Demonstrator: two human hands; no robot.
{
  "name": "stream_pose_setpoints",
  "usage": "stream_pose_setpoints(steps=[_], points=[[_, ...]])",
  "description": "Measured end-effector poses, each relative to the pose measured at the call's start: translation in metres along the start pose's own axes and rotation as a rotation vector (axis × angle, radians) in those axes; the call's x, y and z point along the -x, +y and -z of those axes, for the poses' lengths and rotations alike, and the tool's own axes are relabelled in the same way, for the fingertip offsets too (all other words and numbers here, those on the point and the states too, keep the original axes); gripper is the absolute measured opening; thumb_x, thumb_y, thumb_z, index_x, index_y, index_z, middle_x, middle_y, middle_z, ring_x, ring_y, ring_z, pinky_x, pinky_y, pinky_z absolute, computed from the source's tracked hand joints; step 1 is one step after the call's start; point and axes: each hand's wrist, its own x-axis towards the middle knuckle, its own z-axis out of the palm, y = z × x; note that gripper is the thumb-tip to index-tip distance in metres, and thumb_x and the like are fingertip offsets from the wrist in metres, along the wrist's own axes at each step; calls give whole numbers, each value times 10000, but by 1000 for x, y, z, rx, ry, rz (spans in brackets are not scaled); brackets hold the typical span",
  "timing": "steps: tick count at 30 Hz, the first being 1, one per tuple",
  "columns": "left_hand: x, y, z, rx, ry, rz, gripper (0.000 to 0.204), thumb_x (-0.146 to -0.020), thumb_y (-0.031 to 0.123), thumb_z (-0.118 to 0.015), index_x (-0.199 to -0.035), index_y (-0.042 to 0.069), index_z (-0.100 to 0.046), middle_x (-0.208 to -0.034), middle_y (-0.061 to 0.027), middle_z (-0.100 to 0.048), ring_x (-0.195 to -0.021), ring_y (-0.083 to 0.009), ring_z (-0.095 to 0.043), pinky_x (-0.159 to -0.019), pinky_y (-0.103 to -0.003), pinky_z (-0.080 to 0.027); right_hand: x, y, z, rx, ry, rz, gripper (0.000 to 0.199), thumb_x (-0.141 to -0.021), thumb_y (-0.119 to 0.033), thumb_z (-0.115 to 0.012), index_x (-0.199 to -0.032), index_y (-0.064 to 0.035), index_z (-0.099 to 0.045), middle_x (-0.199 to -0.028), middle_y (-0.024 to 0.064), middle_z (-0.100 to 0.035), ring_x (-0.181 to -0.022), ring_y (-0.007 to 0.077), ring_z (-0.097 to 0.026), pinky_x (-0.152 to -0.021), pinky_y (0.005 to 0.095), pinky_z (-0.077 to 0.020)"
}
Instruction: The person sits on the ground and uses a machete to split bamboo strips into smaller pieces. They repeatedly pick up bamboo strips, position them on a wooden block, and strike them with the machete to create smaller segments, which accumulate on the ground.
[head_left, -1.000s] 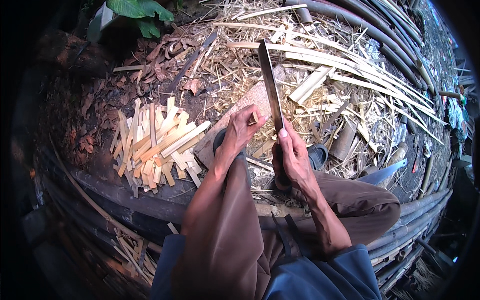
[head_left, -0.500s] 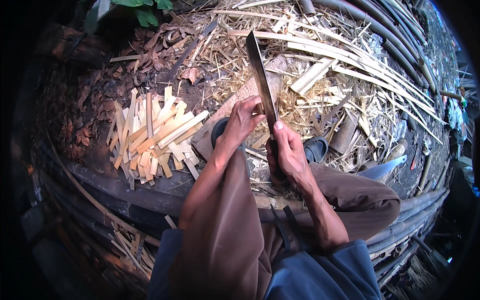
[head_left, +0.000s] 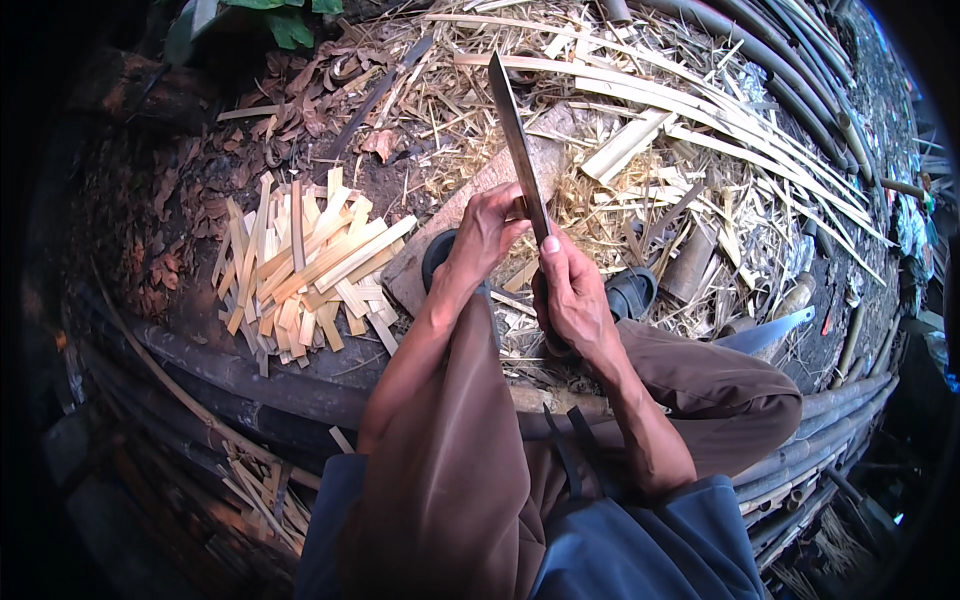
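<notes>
Pile of split slats (head_left: pixel 300 265) left of hands, long blade (head_left: pixel 520 150) between them, plank (head_left: pixel 480 195) beneath

You gripped a dull grey metal blade (head_left: pixel 517 140), smooth and matt along its flat. Beside you lay a pile of pale, dry split bamboo slats (head_left: pixel 300 265) with a fibrous, matt finish. The ground was rough straw-like shavings (head_left: pixel 640 210), and your brown cloth trousers (head_left: pixel 470 470) looked soft and unglossed.

You see a dark grey blade (head_left: pixel 518 145) with a paler edge, pale yellow bamboo strips (head_left: pixel 300 265), straw-coloured shavings (head_left: pixel 620 190), reddish-brown dead leaves (head_left: pixel 310 100), green leaves (head_left: pixel 285 20), your brown trousers (head_left: pixel 460 470) and blue shirt (head_left: pixel 640 550).
</notes>
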Motion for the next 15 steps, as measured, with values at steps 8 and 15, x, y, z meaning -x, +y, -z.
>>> stream_pose_setpoints(steps=[8,15], points=[[-2,-1,-2,-54,35,-43,222,-783,-29,-647,-972,-2,-533,-768,-180,-559,-709,-383,-594,-631,-460,-471,1,3,-3,171,33,44,451,-1075,-290,-419,-1510,-170,-426,-643,19,-475,-607,91,-465,-589,294,-433],[-4,4,0,-52,77,-28,204,-761,37,-655,-928,0,-544,-773,-189,-567,-713,-395,-595,-624,-443,-474,1,-5,-8,224,47,81,438,-1068,-241,-432,-1498,-160,-430,-646,78,-526,-625,134,-527,-623,319,-449]])
